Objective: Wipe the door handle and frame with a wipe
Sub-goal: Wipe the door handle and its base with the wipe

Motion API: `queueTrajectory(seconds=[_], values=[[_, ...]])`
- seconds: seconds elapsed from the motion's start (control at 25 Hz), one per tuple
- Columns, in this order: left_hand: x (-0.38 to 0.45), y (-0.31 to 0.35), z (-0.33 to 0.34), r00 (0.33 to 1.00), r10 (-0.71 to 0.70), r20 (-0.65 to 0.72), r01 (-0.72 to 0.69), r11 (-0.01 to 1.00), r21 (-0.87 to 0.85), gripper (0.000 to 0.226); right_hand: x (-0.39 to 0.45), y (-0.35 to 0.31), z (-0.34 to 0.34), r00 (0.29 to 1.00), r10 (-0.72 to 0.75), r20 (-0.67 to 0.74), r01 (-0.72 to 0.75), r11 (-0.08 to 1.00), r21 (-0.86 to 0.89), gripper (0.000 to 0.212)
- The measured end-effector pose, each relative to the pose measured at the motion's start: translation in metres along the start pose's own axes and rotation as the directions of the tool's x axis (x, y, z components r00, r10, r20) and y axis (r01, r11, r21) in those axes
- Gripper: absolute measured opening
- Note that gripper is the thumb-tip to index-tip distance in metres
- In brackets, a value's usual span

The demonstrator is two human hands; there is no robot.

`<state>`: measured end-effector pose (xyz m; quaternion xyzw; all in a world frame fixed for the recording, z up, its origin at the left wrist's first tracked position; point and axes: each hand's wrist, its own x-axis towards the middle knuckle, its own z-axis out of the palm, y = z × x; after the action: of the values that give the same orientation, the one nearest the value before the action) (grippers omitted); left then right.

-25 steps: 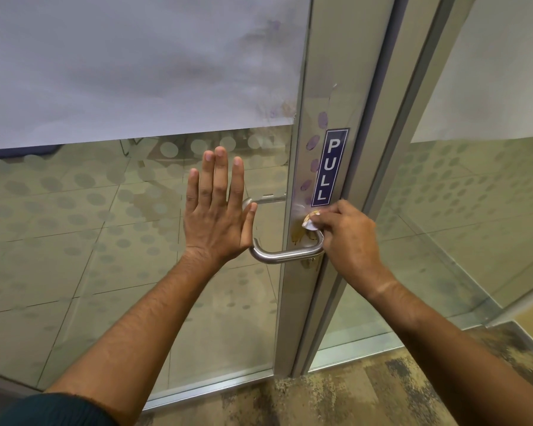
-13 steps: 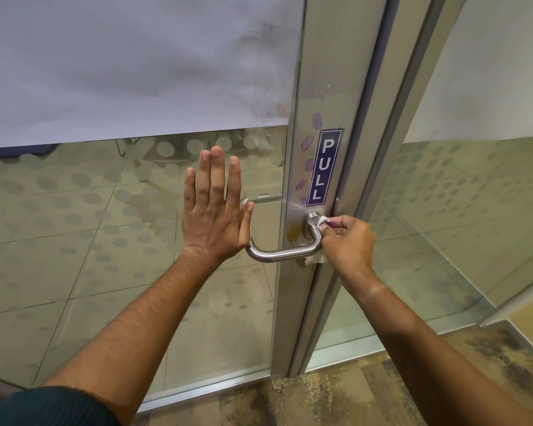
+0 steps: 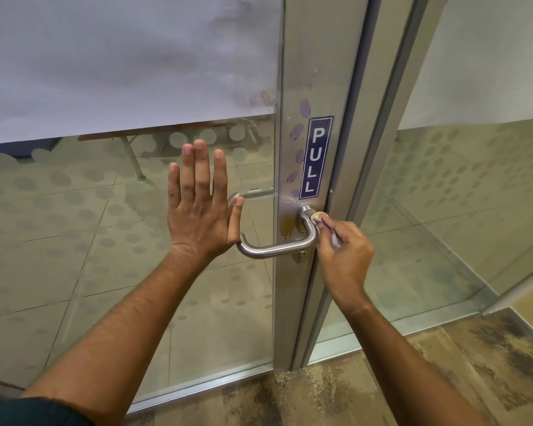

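Observation:
A steel lever door handle (image 3: 277, 249) juts from the aluminium door frame (image 3: 316, 72) of a glass door. My right hand (image 3: 343, 256) pinches a small soiled white wipe (image 3: 318, 217) and holds it against the handle's neck, near the frame. My left hand (image 3: 200, 204) lies flat on the glass, fingers straight and pointing up, its thumb by the handle's free end. Purple smudges (image 3: 299, 139) and a brownish stain (image 3: 286, 226) mark the frame beside the handle.
A blue PULL sticker (image 3: 316, 158) is on the frame above the handle. The glass panel (image 3: 74, 226) has frosted film and dots. A second glass panel (image 3: 459, 195) stands to the right. Mottled carpet (image 3: 351, 395) lies below.
My right hand has shifted the wipe around the handle's bend and neck, from its top to its right side. The left hand has stayed flat on the glass.

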<state>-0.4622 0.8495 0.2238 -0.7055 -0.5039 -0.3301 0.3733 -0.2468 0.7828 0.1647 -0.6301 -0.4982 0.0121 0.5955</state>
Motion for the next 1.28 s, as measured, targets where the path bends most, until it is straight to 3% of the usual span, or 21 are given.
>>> queueTrajectory(seconds=[0.24,0.68,0.84,1.0,1.12,1.28], values=[[0.000,0.002,-0.001,1.000,0.000,0.001,0.000,1.000,-0.014,0.082,-0.009,0.015,0.019,0.989,-0.144,-0.013,0.144,0.989,-0.023,0.036],[0.001,0.003,0.001,1.000,-0.010,-0.028,0.011,1.000,0.016,0.078,-0.039,0.039,0.032,0.997,-0.040,0.067,0.046,0.995,-0.093,0.025],[-0.001,0.004,0.002,0.999,0.002,-0.045,-0.001,1.000,0.009,0.078,-0.028,0.029,0.029,1.000,-0.022,-0.011,0.022,0.999,-0.041,0.024],[0.000,0.003,0.004,0.999,0.022,-0.043,-0.021,0.999,0.026,0.081,-0.019,0.021,0.032,0.994,-0.097,-0.045,0.093,0.993,-0.076,0.028],[0.000,0.002,0.004,0.999,0.022,-0.034,-0.021,0.999,0.043,0.081,-0.023,0.025,0.032,0.991,-0.130,0.018,0.131,0.980,-0.153,0.022],[-0.001,0.002,0.003,1.000,0.003,-0.031,-0.002,0.999,0.034,0.080,-0.034,0.033,0.025,0.986,0.009,0.166,0.019,0.986,-0.167,0.019]])
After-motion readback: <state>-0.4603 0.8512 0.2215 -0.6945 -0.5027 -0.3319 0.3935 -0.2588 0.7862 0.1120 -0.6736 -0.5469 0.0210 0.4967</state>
